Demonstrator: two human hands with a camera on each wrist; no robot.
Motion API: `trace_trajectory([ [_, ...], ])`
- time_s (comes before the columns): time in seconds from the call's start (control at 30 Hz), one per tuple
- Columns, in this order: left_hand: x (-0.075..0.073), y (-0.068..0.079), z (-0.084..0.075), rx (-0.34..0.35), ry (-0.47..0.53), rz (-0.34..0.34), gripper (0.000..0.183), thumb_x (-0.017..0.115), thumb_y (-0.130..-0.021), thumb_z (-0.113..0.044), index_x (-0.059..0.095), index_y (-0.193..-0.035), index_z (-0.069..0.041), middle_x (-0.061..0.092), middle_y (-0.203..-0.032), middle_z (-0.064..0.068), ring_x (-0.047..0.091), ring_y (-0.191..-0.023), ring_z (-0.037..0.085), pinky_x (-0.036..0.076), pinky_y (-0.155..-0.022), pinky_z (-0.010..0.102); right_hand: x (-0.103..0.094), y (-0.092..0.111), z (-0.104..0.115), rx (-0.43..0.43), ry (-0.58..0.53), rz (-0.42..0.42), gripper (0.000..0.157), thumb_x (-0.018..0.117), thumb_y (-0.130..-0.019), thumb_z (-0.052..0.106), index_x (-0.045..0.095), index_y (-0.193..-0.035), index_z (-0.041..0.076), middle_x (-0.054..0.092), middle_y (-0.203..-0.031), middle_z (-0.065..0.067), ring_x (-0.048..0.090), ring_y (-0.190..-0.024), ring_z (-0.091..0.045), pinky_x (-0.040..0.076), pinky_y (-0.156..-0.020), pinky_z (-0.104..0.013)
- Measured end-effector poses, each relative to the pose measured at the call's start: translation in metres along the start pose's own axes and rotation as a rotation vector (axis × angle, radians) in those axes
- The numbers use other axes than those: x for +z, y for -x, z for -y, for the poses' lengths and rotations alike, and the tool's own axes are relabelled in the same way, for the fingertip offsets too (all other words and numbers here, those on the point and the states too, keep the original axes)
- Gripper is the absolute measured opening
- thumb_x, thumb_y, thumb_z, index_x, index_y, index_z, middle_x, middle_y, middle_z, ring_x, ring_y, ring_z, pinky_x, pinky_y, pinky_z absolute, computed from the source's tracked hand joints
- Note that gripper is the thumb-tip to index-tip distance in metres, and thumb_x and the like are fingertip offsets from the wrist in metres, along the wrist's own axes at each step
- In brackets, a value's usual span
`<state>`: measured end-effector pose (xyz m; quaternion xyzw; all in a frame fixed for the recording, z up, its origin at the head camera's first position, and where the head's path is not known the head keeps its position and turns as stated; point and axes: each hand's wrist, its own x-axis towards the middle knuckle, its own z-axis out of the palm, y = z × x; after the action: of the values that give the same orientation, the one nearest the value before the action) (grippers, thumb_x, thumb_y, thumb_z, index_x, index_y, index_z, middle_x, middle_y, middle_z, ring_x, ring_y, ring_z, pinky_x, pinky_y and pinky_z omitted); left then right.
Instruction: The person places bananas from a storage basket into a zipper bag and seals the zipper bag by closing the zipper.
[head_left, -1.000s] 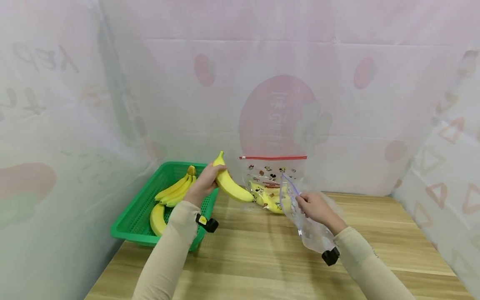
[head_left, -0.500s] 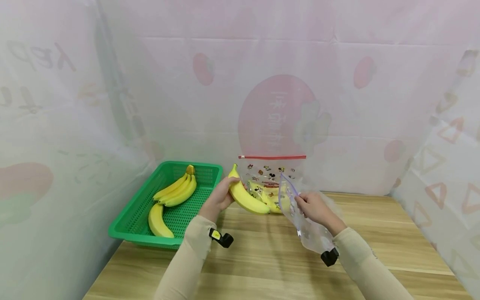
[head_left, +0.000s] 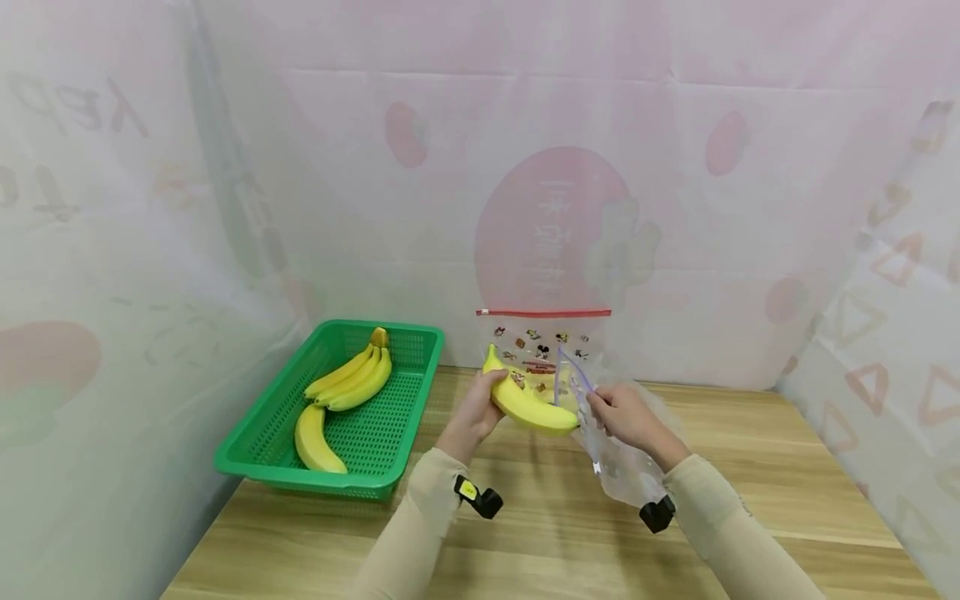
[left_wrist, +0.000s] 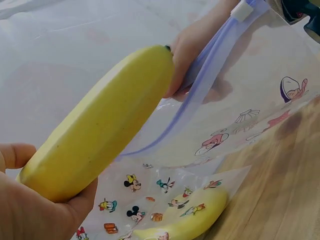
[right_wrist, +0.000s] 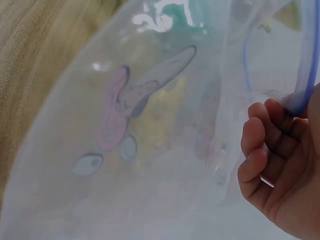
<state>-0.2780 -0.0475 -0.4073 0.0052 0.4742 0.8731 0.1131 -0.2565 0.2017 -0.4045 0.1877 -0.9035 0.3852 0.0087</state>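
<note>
My left hand [head_left: 475, 412] grips a yellow banana [head_left: 528, 410] near its stem end. The banana's far tip [left_wrist: 162, 55] is at the open mouth of a clear zip bag with a purple seal [left_wrist: 200, 92]. Whether the tip has passed inside the mouth, I cannot tell. My right hand [head_left: 628, 419] pinches this bag by its rim, and the bag body [right_wrist: 150, 130] hangs below with cartoon prints on it. Behind the held banana stands a second clear bag with a red zip [head_left: 543, 313], with a banana [left_wrist: 200, 215] inside, partly hidden in the head view.
On the left of the wooden table [head_left: 540, 533] sits a green plastic basket [head_left: 408, 442]. It holds a bunch of bananas [head_left: 356, 375] and one single banana [head_left: 317, 442]. A printed white sheet [head_left: 360, 208] closes off the back and sides.
My left hand has carried the banana from above the basket's right edge rightward and down to the mouth of the purple-sealed bag. The right hand has stayed almost still, holding the bag.
</note>
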Motion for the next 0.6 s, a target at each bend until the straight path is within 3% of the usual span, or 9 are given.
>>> trace_trajectory([
  [0.2, 0.009, 0.001, 0.006, 0.085, -0.064, -0.106, 0.052, 0.05, -0.095, -0.007, 0.023, -0.139, -0.003, 0.045, -0.122, 0.025, 0.055, -0.1, 0.025, 0.044, -0.095, 0.044, 0.002, -0.001, 0.0, 0.019, -0.007, 0.023, 0.04, 0.043, -0.102, 0.021, 0.055, -0.068, 0.004, 0.055, -0.059, -0.011, 0.049, -0.048, -0.016, 0.041, -0.046, -0.03],
  [0.4, 0.021, 0.004, 0.012, 0.188, -0.219, -0.2, 0.05, 0.058, -0.092, -0.007, 0.031, -0.133, -0.002, 0.047, -0.119, 0.021, 0.055, -0.107, 0.033, 0.05, -0.088, 0.037, 0.002, -0.003, 0.005, 0.035, -0.016, 0.035, 0.041, 0.042, -0.102, 0.025, 0.054, -0.07, 0.004, 0.055, -0.059, -0.012, 0.051, -0.05, -0.024, 0.039, -0.045, -0.029],
  [0.53, 0.032, 0.006, 0.014, 0.189, -0.269, -0.206, 0.047, 0.054, -0.095, -0.014, 0.031, -0.135, -0.004, 0.047, -0.123, 0.021, 0.055, -0.104, 0.027, 0.048, -0.089, 0.036, 0.001, -0.006, 0.009, 0.027, -0.02, 0.043, 0.045, 0.041, -0.102, 0.029, 0.054, -0.07, 0.001, 0.056, -0.06, -0.015, 0.054, -0.054, -0.032, 0.039, -0.047, -0.03],
  [0.6, 0.036, 0.007, 0.014, 0.177, -0.277, -0.203, 0.045, 0.05, -0.096, -0.016, 0.032, -0.136, -0.005, 0.047, -0.125, 0.021, 0.054, -0.104, 0.025, 0.047, -0.09, 0.035, 0.001, -0.008, 0.011, 0.024, -0.017, 0.046, 0.045, 0.04, -0.103, 0.029, 0.054, -0.069, 0.002, 0.056, -0.06, -0.014, 0.054, -0.053, -0.029, 0.041, -0.049, -0.03],
])
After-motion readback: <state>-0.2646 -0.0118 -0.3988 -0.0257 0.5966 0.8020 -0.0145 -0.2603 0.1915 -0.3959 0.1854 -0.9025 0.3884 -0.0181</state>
